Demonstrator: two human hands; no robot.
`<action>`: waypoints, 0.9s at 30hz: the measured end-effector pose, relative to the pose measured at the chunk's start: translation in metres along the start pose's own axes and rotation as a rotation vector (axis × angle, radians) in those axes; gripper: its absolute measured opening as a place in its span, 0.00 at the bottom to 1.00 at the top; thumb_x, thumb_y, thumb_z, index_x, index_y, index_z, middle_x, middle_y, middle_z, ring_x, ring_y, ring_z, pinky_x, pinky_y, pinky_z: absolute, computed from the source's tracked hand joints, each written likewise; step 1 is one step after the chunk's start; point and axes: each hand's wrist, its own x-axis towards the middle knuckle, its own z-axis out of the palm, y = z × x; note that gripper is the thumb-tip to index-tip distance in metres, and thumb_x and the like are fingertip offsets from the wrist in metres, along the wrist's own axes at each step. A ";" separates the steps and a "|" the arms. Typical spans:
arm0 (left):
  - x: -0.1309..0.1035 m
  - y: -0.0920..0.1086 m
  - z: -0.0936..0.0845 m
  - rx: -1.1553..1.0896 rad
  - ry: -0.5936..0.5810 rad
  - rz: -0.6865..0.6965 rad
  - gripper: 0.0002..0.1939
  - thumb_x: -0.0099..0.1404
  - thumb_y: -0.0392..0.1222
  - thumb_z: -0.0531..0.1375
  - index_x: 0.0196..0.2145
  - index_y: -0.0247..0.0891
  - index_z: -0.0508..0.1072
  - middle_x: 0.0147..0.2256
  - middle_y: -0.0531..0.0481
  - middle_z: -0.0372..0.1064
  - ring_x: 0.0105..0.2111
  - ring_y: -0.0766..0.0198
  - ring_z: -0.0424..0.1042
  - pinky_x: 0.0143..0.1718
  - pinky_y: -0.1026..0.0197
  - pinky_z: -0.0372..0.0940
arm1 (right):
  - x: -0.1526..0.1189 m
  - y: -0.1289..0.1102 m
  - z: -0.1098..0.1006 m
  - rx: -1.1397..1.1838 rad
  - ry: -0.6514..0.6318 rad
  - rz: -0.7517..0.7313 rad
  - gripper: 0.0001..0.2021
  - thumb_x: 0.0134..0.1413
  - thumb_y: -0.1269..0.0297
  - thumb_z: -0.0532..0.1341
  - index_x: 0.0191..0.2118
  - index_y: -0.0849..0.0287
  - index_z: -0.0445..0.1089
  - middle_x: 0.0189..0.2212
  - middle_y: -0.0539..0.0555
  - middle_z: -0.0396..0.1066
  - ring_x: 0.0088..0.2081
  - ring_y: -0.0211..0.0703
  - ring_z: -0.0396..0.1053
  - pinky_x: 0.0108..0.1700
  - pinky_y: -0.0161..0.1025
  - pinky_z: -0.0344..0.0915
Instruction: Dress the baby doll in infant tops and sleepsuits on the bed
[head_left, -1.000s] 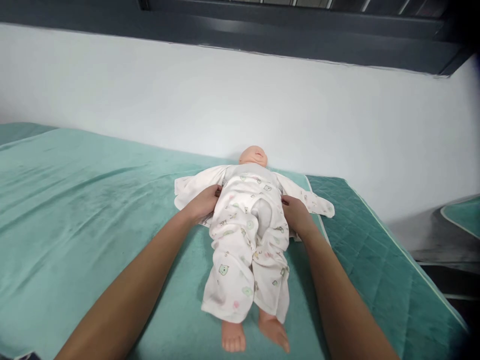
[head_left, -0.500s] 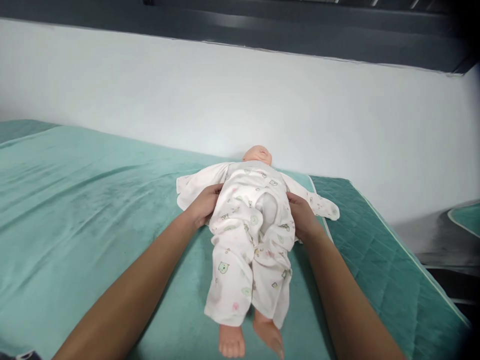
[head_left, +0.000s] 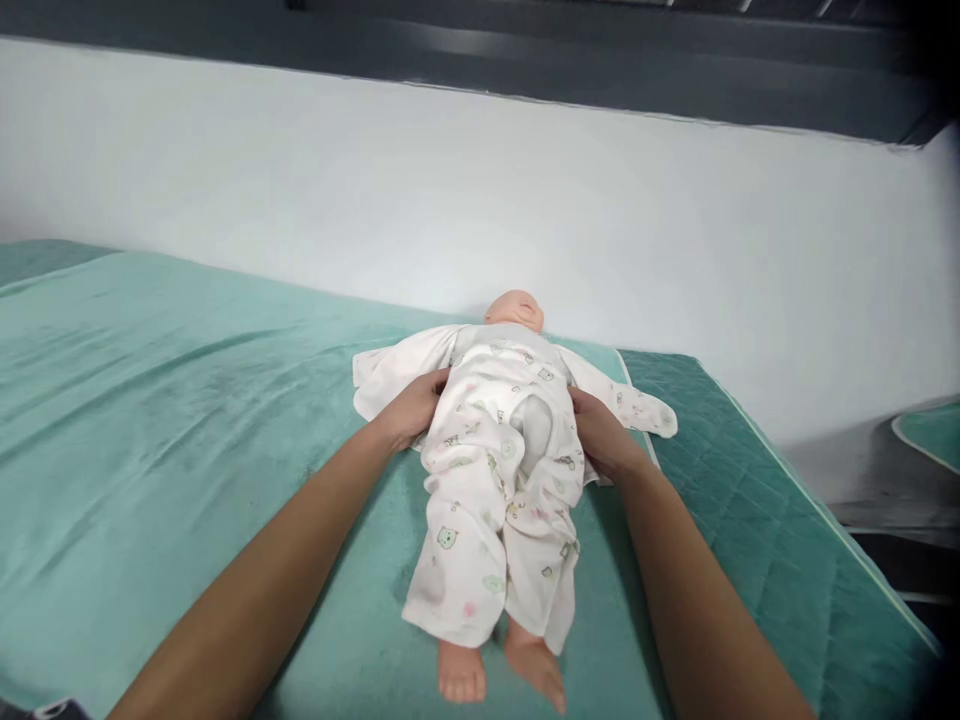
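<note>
One doll (head_left: 514,312) lies on a bed (head_left: 187,450), left hand (head_left: 412,410) and right hand (head_left: 602,432) curled at its sides against the trousers (head_left: 465,490), any grip hidden. On and chest-high, the trousers perhaps need only straightening.

There are two hands (head_left: 414,408) (head_left: 604,432) and one doll (head_left: 491,465).

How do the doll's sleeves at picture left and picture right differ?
The left sleeve looks plain and wide-ended; the right sleeve is printed, with a narrow, rounded end. The left sleeve lies on the pale sheet; the right sleeve crosses onto the darker quilted cover. Both are white.
</note>
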 end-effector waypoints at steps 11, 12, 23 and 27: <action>-0.002 0.000 0.006 -0.057 0.153 -0.025 0.22 0.58 0.48 0.64 0.48 0.34 0.73 0.45 0.41 0.75 0.46 0.51 0.72 0.50 0.52 0.64 | -0.005 -0.012 0.002 -0.151 0.057 -0.043 0.19 0.45 0.59 0.63 0.45 0.58 0.76 0.43 0.56 0.78 0.46 0.55 0.73 0.47 0.47 0.69; -0.002 0.000 0.007 -0.085 0.156 -0.033 0.23 0.57 0.47 0.65 0.48 0.34 0.73 0.43 0.41 0.76 0.45 0.51 0.73 0.49 0.53 0.65 | -0.006 -0.014 0.003 -0.147 0.073 -0.027 0.19 0.44 0.60 0.63 0.44 0.59 0.76 0.43 0.57 0.78 0.45 0.55 0.73 0.46 0.46 0.70; -0.007 0.009 0.012 -0.256 0.048 -0.147 0.17 0.52 0.44 0.68 0.39 0.33 0.78 0.35 0.43 0.78 0.35 0.55 0.75 0.36 0.59 0.68 | -0.015 -0.026 0.006 0.028 0.055 0.027 0.11 0.38 0.63 0.68 0.33 0.57 0.78 0.36 0.55 0.80 0.44 0.56 0.74 0.47 0.48 0.71; -0.009 0.010 0.016 -0.347 0.069 -0.140 0.15 0.52 0.41 0.68 0.38 0.34 0.77 0.32 0.46 0.77 0.34 0.58 0.74 0.36 0.60 0.68 | -0.014 -0.023 0.010 0.254 0.054 0.093 0.13 0.37 0.62 0.70 0.34 0.55 0.77 0.34 0.55 0.80 0.42 0.56 0.75 0.45 0.49 0.72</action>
